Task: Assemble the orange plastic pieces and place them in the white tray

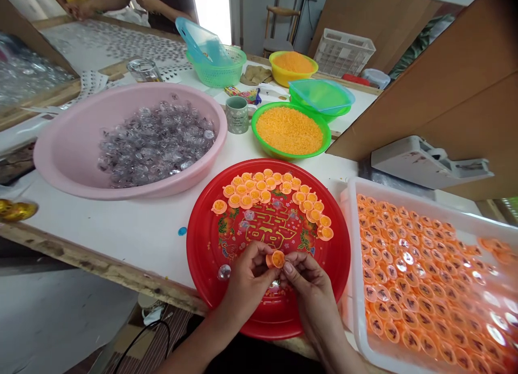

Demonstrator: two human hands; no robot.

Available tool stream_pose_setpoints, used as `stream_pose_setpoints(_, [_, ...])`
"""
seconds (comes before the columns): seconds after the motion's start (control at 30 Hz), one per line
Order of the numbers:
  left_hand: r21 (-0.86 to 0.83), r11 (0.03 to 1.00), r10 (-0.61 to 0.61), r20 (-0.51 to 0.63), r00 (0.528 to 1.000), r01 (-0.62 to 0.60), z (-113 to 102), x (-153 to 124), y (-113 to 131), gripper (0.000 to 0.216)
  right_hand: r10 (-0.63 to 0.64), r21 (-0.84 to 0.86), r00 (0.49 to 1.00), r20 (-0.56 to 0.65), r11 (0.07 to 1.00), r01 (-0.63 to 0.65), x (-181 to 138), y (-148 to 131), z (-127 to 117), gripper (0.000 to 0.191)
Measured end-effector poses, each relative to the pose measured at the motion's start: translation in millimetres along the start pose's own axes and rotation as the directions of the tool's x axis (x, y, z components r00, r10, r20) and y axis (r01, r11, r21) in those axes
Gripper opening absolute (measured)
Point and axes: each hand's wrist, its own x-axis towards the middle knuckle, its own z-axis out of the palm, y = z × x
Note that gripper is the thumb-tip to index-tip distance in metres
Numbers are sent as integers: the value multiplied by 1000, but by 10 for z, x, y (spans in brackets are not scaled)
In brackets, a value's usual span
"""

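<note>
Left hand (246, 279): closed at the fingertips on one side of the small orange cup, at the lower centre of the frame.
Right hand (313, 285): thumb and fingers pinched on the cup's other side.
Cup in the fingers (278, 259): held over the near part of the red tray, mouth facing the camera, with orange bits inside and no dark-printed top to be seen on it.
Red tray (201, 255): lay at the centre and lower centre of the frame, its printed middle mostly uncovered.
Cups on the tray (246, 202): stood in a curved band along the far rim, orange inside; they looked filled but uncapped, so this batch seemed only part done.
Loose clear piece (224, 272): lay on the tray, just left of the left hand.
White bin (352, 266): filled the lower right of the frame.
Cups in the bin (411, 340): sat in close rows with shiny, dark-marked tops; these appeared finished, and far outnumbered those on the tray.
Pink basin (68, 153): left of centre, holding a large heap of clear pieces (157, 142), apparently unused.
Green bowl (264, 143): upper centre-right, well stocked with orange granules (291, 128).
</note>
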Motion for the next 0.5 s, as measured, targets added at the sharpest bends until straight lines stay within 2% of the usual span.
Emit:
stream_pose_setpoints(0.13, [88, 994, 65, 3, 998, -65, 4, -3, -80, 28, -66, -48, 995, -76, 997, 63, 29, 69, -21, 19])
stream_pose_setpoints(0.33, [177, 982, 39, 124, 992, -61, -26, -81, -11, 36, -70, -49, 984, -165, 997, 63, 42, 6, -38, 24])
stream_pose_setpoints(0.43, [148, 986, 64, 83, 995, -75, 9, -109, 6, 32, -89, -98, 977, -194, 993, 71, 33, -9, -27, 25])
stream_pose_setpoints(0.5, [51, 998, 28, 21, 999, -29, 46, -110, 6, 26, -136, -174, 970, -204, 980, 100, 12, -10, -20, 25])
